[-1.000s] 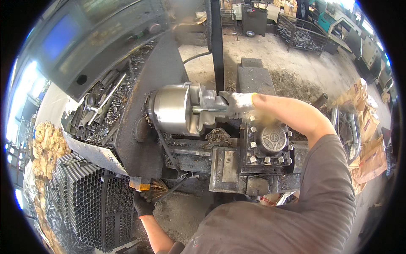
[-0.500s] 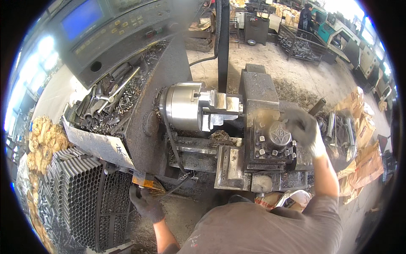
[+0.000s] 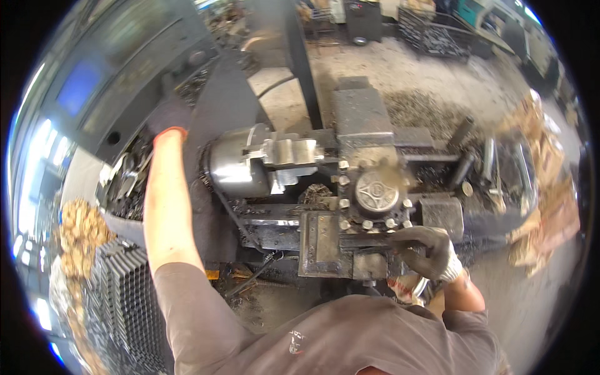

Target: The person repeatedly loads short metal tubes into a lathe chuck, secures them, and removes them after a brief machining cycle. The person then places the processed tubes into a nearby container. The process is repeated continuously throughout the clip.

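My left arm reaches far forward to the lathe's control panel (image 3: 125, 94). My left hand (image 3: 172, 115), in a dark glove with an orange cuff, is at the panel's lower right edge; motion smears its fingers. My right hand (image 3: 428, 250), in a dark glove with a pale cuff, is curled just below and right of the square tool post (image 3: 377, 190). What lies inside those curled fingers is hidden. To the left of the tool post is the shiny lathe chuck (image 3: 240, 165), with stepped jaws (image 3: 290, 152) on its face.
Hand tools and metal chips fill a tray (image 3: 125, 222) at left, above stacked metal tubes (image 3: 134, 300). A dark upright post (image 3: 304, 69) stands behind the chuck. Brown paper sacks (image 3: 550, 212) lie at right, near metal bars (image 3: 489, 159) on the machine bed.
My left hand has risen from beside the stacked tubes to the control panel. My right hand has come down from the tool post's far right side to its near right. The view has shifted.
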The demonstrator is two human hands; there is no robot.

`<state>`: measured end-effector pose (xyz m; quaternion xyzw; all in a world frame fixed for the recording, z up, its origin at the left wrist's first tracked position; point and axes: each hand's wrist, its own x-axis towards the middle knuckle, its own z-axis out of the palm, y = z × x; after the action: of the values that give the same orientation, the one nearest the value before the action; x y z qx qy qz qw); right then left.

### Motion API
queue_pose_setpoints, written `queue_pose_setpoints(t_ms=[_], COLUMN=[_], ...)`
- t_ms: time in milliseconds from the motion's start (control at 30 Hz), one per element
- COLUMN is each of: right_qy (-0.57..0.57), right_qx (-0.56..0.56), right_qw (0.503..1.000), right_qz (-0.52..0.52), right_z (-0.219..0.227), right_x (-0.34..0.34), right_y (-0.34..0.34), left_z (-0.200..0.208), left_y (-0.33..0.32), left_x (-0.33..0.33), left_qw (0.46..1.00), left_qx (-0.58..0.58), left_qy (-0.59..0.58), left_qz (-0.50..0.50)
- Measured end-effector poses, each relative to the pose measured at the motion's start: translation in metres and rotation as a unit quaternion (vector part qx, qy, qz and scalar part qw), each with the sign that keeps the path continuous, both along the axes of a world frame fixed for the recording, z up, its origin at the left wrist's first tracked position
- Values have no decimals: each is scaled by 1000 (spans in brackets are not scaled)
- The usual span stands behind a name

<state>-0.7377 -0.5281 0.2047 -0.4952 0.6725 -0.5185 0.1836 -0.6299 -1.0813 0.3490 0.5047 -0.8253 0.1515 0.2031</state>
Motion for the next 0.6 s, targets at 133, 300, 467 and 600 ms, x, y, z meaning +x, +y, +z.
queue_pose_setpoints(t_ms=[133, 300, 467, 600], right_qy=[-61, -107, -143, -138], right_qx=[52, 118, 128, 188], right_qw=[996, 979, 937, 882], right_qz=[32, 125, 294, 409], right_z=[-14, -29, -77, -131], right_x=[10, 51, 137, 261], right_y=[4, -30, -95, -154], left_z=[-16, -145, -383, -541], left_y=[29, 173, 305, 447], left_x=[9, 124, 327, 593], left_qw=[989, 974, 862, 785], left_qx=[-107, -50, 501, 590], left_qy=[77, -25, 50, 25], left_qz=[-67, -218, -67, 187])
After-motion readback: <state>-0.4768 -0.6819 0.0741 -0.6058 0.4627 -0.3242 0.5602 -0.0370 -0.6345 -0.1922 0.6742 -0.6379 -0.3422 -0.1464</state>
